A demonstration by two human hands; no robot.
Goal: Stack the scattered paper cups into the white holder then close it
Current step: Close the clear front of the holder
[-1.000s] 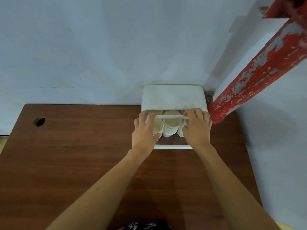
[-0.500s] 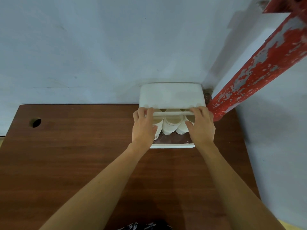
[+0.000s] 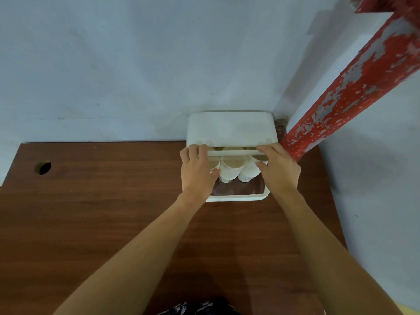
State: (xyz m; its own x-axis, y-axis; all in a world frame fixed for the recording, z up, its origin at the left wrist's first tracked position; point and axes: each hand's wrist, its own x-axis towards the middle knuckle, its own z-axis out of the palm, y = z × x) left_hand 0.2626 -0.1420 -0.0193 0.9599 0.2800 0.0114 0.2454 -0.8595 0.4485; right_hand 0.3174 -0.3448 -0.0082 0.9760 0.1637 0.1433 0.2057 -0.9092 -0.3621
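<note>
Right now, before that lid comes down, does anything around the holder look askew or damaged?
The white paper cups lean in the white plastic holder rather than standing straight, under the white lid both hands grip. The red pole beside it has badly flaking paint. Nothing is spilled on the brown wooden table.

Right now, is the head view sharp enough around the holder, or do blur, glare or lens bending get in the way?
Head view: holder and cups slightly soft, no glare; wide-angle lens bends the table edge; both hands' shadows darken the holder's tray.
</note>
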